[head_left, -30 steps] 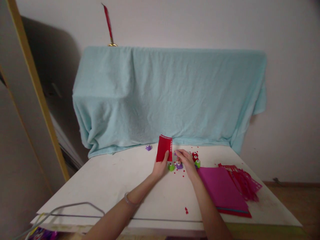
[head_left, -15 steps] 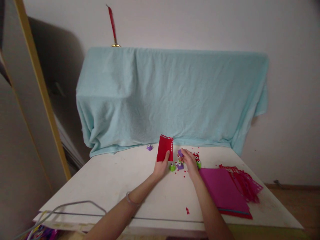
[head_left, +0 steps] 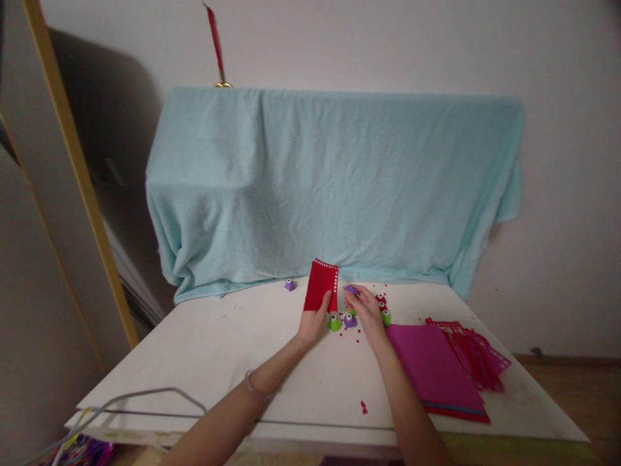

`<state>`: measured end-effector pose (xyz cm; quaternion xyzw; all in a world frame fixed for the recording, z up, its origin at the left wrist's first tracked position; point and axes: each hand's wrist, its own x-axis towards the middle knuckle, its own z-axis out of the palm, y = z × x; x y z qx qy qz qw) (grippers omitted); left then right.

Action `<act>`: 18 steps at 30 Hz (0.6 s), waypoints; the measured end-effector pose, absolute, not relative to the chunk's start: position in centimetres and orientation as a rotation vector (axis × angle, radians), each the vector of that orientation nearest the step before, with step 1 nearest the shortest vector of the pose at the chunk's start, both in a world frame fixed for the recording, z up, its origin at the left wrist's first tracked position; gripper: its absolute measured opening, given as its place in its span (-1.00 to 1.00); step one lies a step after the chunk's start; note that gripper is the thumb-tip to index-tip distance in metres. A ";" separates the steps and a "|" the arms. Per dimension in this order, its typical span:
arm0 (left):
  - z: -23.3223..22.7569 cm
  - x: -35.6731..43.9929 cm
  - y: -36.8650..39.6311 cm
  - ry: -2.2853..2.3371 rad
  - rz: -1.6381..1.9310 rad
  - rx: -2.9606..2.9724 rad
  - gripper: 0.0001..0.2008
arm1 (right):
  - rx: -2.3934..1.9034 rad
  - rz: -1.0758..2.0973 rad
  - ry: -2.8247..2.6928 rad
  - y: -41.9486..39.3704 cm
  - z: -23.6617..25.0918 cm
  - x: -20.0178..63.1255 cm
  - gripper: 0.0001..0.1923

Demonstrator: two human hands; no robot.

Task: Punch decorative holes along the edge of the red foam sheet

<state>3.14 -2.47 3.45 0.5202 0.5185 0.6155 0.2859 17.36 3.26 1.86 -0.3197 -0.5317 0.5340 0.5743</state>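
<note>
While my left hand (head_left: 314, 322) grips the red sheet (head_left: 317, 288) at its lower edge, thumb laid across the face, my right hand (head_left: 366, 310) holds a small purple piece (head_left: 351, 289) between the fingertips, just beside the sheet and apart from it. Small holes line the sheet's top and right edges. Both hands are positioned over the far part of the tabletop (head_left: 194, 356). Nearer me, below the gap between my hands, stand an eyed green piece (head_left: 334, 322) and an eyed purple piece (head_left: 350, 320). A magenta sheet (head_left: 431, 362) lies to the right, beside perforated scraps (head_left: 478, 359).
</note>
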 end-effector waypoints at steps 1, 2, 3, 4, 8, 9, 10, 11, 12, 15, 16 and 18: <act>3.4 3.2 -2.5 1.378 1.666 1.381 -0.51 | -0.751 1.250 -1.254 3.3 1.8 17.4 -0.62; 3.4 3.2 -2.5 1.374 1.675 1.370 -0.50 | -0.759 1.251 -1.261 3.4 1.7 17.4 -0.63; 3.3 3.2 -2.5 1.383 1.672 1.363 -0.49 | -0.770 1.256 -1.269 3.4 1.7 17.5 -0.63; 3.3 3.2 -2.5 1.397 1.659 1.358 -0.49 | -0.782 1.261 -1.276 3.4 1.7 17.5 -0.62; 3.2 3.2 -2.4 1.438 1.666 1.361 -0.48 | -0.806 1.282 -1.308 3.6 1.7 17.3 -0.56; 3.1 3.2 -2.4 1.439 1.676 1.367 -0.48 | -0.811 1.291 -1.311 3.7 1.7 17.2 -0.54; 3.0 3.2 -2.3 1.437 1.681 1.373 -0.48 | -0.818 1.304 -1.309 3.7 1.6 17.1 -0.53; 2.9 3.2 -2.3 1.431 1.680 1.377 -0.48 | -0.826 1.316 -1.304 3.7 1.6 17.0 -0.52; 2.8 3.2 -2.2 1.421 1.678 1.382 -0.48 | -0.833 1.325 -1.297 3.7 1.5 16.9 -0.51; 2.4 3.2 -2.1 1.371 1.688 1.399 -0.50 | -0.838 1.338 -1.287 3.6 1.3 16.5 -0.50; 2.4 3.2 -2.1 1.353 1.698 1.408 -0.51 | -0.832 1.343 -1.290 3.5 1.2 16.5 -0.51; 2.3 3.2 -2.1 1.335 1.708 1.422 -0.54 | -0.818 1.364 -1.294 3.4 1.2 16.4 -0.51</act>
